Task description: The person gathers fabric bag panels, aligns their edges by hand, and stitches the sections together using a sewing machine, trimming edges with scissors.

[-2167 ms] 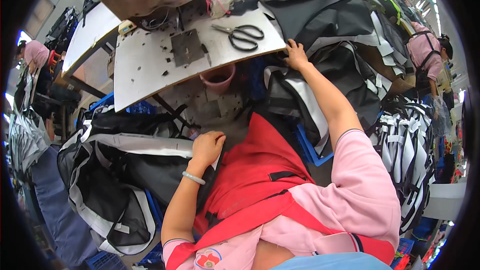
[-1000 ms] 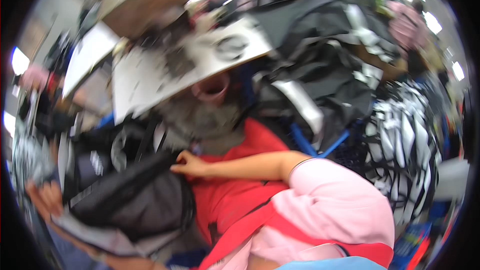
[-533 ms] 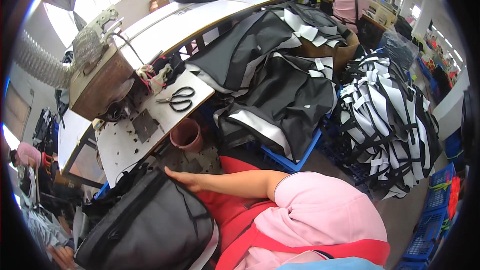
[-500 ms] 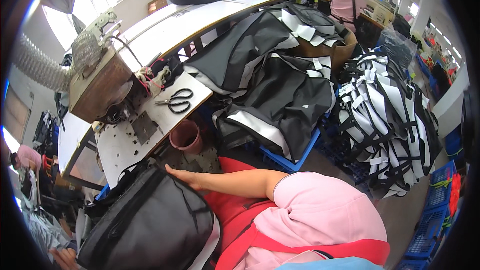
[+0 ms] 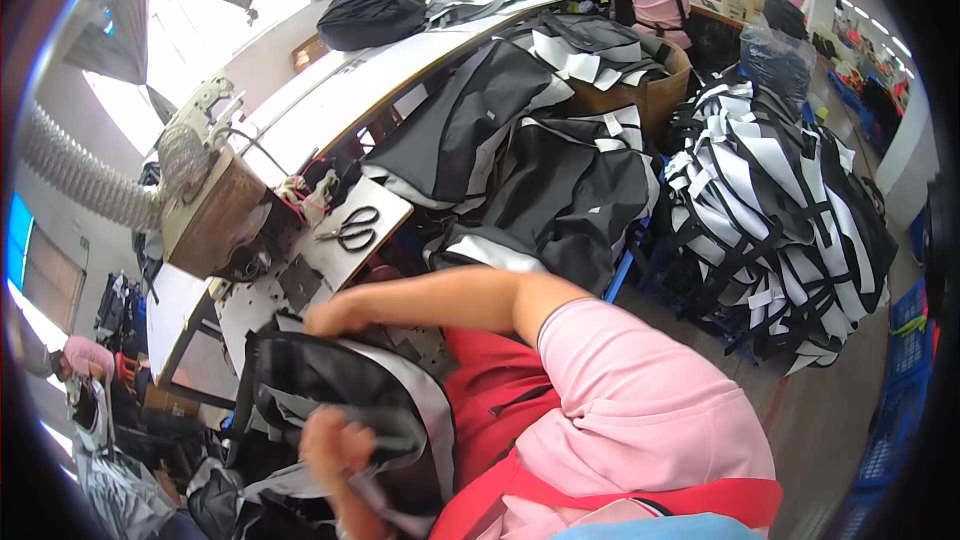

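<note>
A brown cardboard box [image 5: 640,95] stands beyond the black fabric, heaped with cut pieces.

Both hands [image 5: 338,452] on black bag piece [image 5: 330,400]

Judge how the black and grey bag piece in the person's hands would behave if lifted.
The bag piece is probably floppy: it folds and sags between the left hand and right hand. Likely light for its size, and unlikely to roll.
</note>
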The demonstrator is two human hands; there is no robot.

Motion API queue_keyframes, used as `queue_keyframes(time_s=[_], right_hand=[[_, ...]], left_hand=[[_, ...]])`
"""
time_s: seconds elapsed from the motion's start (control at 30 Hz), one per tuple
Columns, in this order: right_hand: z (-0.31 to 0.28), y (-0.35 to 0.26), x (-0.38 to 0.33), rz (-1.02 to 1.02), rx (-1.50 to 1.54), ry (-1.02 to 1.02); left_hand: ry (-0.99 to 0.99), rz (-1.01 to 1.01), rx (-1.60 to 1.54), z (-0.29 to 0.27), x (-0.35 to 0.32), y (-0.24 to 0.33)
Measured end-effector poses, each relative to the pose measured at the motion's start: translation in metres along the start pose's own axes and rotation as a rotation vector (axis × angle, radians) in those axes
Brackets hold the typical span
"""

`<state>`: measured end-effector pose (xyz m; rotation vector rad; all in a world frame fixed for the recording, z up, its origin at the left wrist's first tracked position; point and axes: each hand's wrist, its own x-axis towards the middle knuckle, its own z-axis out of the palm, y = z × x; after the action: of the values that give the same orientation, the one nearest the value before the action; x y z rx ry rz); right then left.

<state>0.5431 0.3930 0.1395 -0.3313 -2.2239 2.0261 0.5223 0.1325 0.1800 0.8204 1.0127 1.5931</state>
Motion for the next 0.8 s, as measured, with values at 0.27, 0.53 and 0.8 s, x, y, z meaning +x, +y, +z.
queue_keyframes(time_s=[0.27, 0.53, 0.8], right_hand=[[-0.097, -0.061, 0.016, -0.404, -1.332, -0.278], [-0.056, 0.017, -0.081, -0.356, -0.901, -0.026], [0.073, -0.044, -0.152, -0.558, -1.058, -0.510]], left_hand=[[-0.106, 0.159, 0.295, 0.178, 0.113, -0.096], [-0.590, 0.433, 0.761, 0.092, 0.086, -0.015], [-0.594, 0.531, 1.537, -0.003, 0.088, 0.021]])
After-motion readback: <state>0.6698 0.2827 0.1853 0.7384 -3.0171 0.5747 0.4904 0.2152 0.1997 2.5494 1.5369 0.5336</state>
